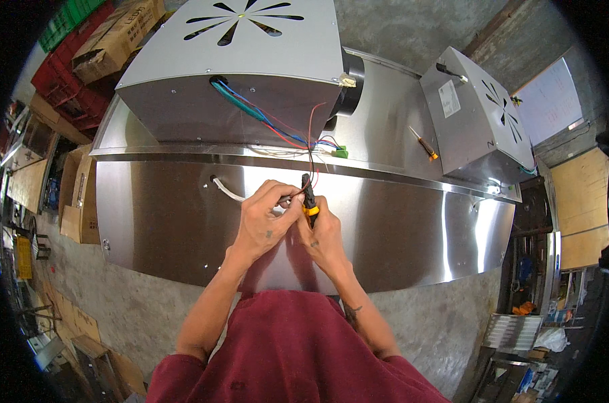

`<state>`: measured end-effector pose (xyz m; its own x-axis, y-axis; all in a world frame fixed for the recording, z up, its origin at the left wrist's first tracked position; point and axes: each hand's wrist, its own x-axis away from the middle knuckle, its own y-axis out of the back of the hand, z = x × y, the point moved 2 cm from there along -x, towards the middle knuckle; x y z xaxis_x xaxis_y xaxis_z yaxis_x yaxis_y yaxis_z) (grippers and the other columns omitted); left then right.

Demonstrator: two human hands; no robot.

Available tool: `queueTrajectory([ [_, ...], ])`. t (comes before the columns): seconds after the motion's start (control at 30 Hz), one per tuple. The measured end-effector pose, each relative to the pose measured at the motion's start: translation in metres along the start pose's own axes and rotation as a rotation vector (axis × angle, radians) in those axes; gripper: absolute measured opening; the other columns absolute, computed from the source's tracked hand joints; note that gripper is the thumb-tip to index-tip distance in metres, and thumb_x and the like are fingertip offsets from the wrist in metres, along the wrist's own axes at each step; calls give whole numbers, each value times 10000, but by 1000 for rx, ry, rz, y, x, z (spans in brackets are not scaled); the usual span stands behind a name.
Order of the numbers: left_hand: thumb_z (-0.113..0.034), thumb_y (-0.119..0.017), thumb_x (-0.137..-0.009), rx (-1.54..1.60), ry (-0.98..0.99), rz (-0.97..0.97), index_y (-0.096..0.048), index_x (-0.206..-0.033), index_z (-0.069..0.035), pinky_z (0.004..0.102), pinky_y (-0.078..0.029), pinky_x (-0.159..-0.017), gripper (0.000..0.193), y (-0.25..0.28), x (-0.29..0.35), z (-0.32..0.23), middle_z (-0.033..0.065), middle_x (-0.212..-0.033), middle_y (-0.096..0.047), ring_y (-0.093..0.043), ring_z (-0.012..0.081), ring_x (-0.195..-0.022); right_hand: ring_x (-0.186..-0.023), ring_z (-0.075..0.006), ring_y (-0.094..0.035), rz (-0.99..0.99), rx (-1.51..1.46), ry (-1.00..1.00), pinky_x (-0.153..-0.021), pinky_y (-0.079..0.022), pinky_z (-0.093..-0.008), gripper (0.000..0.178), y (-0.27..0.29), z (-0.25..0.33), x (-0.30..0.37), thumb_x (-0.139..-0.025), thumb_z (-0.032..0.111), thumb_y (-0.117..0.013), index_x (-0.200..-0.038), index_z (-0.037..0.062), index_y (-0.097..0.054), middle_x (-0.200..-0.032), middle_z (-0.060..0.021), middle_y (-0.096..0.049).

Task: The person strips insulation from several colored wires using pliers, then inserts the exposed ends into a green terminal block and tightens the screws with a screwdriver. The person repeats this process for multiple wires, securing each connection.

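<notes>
We look down on a stainless range hood panel (183,221) lying flat on the concrete floor (425,322), with both our hands meeting over its middle. Left hand (264,225) is closed, pinching thin wire ends near a white sleeved cable (227,191) that comes out of the panel at about 10 o'clock from the hands. Right hand (328,235) is closed around a small yellow-and-black hand tool (309,200), tip pointing up toward 12 o'clock; we cannot tell if it is a stripper or a screwdriver.

A red wire (312,144) and a dark one run from the tool up to 12 o'clock into a bundle of blue, teal and red wires (264,117) coming out of the grey blower box (237,60). A green connector block (340,153) sits just beside that bundle at 1 o'clock. A second blower box (475,121) stands at 2 o'clock, with a loose orange-handled screwdriver (424,144) near it on the hood top.

To do this well, in our judgement: keep the left-hand pinch close to the tool tip so the thin wire does not bend away, hold the tool steady and square, and avoid pulling on the red wire, since it looks fairly taut back to the box. Keep the tool off the polished panel, which likely scratches easily.

Cardboard boxes (76,195) sit at 9 o'clock.
</notes>
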<state>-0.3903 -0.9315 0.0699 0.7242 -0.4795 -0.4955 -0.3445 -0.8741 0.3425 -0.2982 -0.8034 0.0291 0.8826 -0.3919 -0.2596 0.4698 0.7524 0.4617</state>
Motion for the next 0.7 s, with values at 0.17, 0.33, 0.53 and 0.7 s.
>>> queueTrajectory([
  [0.17, -169, -791, -1015, 41, 393, 205, -671, -1097, 29, 336, -510, -636, 246, 2, 0, -1, 100, -843, -694, -622, 151, -721, -675, -427, -763, 43, -23, -154, -568, -554, -473, 222, -3, 2, -2, -1073, 121, -693, -1099, -34, -535, -750, -255, -703],
  [0.33, -383, -824, -998, 32, 348, 467, -626, -1064, -3, 359, -445, -624, 433, 9, -7, 9, 33, -705, -553, -496, 135, -675, -753, -493, -755, 30, -28, -102, -621, -562, -517, 242, -7, -3, 1, -1011, 61, -705, -1137, -14, -513, -787, -279, -705],
  [0.53, -453, -897, -921, 113, 571, 514, -686, -973, -7, 359, -449, -668, 496, 11, -8, 10, -12, -701, -529, -460, 115, -721, -852, -552, -716, 98, 15, -117, -708, -558, -573, 361, -8, -2, 2, -916, -19, -706, -1199, 16, -484, -869, -298, -705],
  [0.7, -301, -941, -902, 272, 587, 395, -540, -747, -92, 293, -326, -611, 477, 7, 0, 11, -97, -740, -425, -384, 55, -721, -872, -542, -719, 139, 95, -80, -721, -559, -589, 382, -5, 2, 0, -901, -19, -717, -1194, 15, -475, -893, -297, -705],
])
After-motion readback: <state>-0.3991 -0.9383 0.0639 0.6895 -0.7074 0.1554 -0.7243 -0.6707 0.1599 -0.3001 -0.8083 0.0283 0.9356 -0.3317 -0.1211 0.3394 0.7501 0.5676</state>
